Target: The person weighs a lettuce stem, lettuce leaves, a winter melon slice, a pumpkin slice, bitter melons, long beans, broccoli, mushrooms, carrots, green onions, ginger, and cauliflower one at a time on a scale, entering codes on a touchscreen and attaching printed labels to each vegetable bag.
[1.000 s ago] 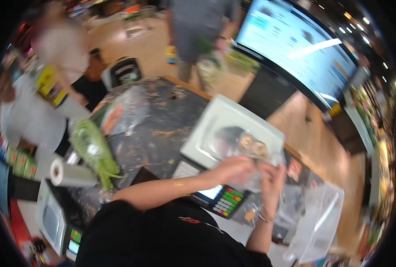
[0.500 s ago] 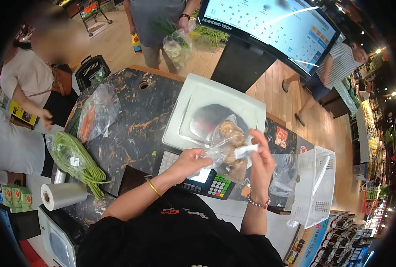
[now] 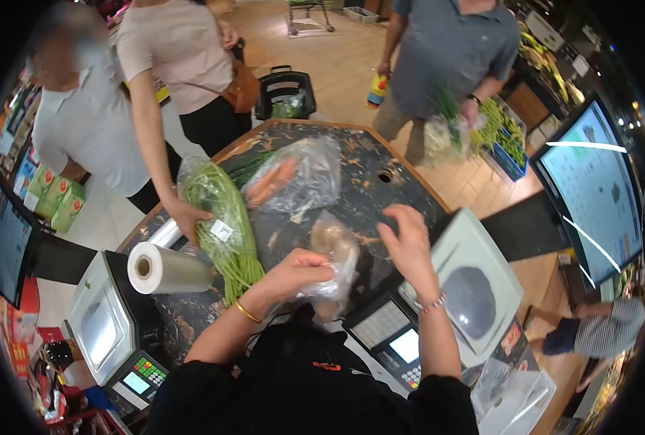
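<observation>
My left hand [image 3: 301, 272] is closed on the gathered plastic of a clear bag of brown, mushroom-like produce [image 3: 335, 239]. The bag is over the counter in front of my body, blurred by motion. To its right my right hand [image 3: 409, 243] is held up near the scale, thumb and fingers apart, holding nothing. A bag of long green beans [image 3: 225, 217] with a white label lies left of my left hand, and another person's hand [image 3: 188, 219] touches its side. Behind it rests a clear bag with carrots [image 3: 275, 181].
A weighing scale [image 3: 475, 290] stands at my right beside a tilted screen [image 3: 591, 196]. On the left are a plastic bag roll [image 3: 167, 268] and a second scale [image 3: 101, 326]. Several people stand beyond the dark marbled counter [image 3: 359, 156]; one holds bagged vegetables [image 3: 442, 138].
The view has turned left. The bag of brown produce has moved from over the scale to the counter. My right hand has let go of the white label and opened. Another person's hand has reached the beans.
</observation>
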The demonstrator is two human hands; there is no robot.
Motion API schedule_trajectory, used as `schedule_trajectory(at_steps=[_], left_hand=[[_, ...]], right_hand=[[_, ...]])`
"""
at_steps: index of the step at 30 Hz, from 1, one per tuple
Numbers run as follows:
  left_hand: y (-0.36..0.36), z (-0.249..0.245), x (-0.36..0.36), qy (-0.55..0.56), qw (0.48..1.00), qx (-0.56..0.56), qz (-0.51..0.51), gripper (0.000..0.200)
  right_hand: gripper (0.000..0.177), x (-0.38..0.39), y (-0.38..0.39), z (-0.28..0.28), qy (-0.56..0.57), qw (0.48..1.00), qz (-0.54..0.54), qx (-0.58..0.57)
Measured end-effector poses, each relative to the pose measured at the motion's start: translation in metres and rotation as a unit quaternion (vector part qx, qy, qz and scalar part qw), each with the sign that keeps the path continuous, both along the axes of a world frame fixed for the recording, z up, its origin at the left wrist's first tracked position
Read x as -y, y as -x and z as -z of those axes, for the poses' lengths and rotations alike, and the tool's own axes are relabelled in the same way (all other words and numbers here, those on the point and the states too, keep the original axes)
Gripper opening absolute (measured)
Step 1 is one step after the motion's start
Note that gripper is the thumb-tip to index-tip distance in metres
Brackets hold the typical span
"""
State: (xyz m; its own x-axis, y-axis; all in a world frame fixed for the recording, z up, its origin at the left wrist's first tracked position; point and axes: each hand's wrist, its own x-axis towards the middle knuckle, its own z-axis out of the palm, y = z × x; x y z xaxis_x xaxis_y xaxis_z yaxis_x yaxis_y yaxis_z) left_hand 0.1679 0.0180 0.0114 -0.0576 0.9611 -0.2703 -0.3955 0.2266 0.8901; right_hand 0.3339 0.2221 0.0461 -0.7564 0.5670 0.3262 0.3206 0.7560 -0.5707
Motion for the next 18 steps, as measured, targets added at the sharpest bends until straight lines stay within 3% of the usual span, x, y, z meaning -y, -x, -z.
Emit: schedule_trajectory(at_steps=[1, 2, 3, 4, 7, 8, 9, 11, 12, 15, 18], left_hand=[[0.021, 0.009, 0.011, 0.026, 0.999, -0.022, 0.001, 0.019], [0.037, 0.009, 0.023, 0.062, 0.972, -0.225, 0.020, 0.021], [0.053, 0.008, 0.032, 0.095, 0.901, -0.420, 0.039, 0.025], [0.065, 0.006, 0.038, 0.128, 0.791, -0.596, 0.059, 0.028], [0.101, -0.004, 0.039, 0.063, 0.707, -0.681, -0.182, 0.039], [0.119, -0.003, 0.025, 0.032, 0.724, -0.653, -0.222, 0.042], [0.140, 0.000, 0.005, 0.000, 0.737, -0.623, -0.261, 0.046], [0.177, 0.020, -0.035, -0.001, 0.734, -0.613, -0.292, 0.046], [0.198, 0.034, -0.053, 0.010, 0.732, -0.611, -0.301, 0.047], [0.252, 0.080, -0.099, 0.028, 0.726, -0.608, -0.320, 0.045], [0.261, 0.089, -0.121, 0.113, 0.731, -0.631, -0.236, 0.058]], right_hand=[[0.030, -0.004, 0.033, 0.009, -0.009, 0.999, -0.036, 0.003], [0.034, -0.004, 0.064, 0.015, 0.007, 0.999, -0.032, 0.044], [0.044, -0.007, 0.091, 0.026, -0.012, 0.997, -0.007, 0.082], [0.050, -0.012, 0.115, 0.041, -0.002, 0.995, 0.024, 0.102], [0.053, -0.038, 0.178, 0.121, 0.027, 0.987, 0.120, 0.101], [0.052, -0.045, 0.190, 0.141, 0.036, 0.983, 0.156, 0.092], [0.047, -0.048, 0.197, 0.147, 0.196, 0.971, 0.114, 0.072], [0.039, -0.055, 0.208, 0.151, 0.493, 0.869, 0.026, 0.025], [0.027, -0.040, 0.206, 0.121, 0.490, 0.869, 0.028, -0.070], [0.019, -0.029, 0.184, 0.034, 0.485, 0.845, -0.039, -0.223], [0.018, -0.008, 0.136, -0.053, 0.435, 0.857, -0.050, -0.270]])
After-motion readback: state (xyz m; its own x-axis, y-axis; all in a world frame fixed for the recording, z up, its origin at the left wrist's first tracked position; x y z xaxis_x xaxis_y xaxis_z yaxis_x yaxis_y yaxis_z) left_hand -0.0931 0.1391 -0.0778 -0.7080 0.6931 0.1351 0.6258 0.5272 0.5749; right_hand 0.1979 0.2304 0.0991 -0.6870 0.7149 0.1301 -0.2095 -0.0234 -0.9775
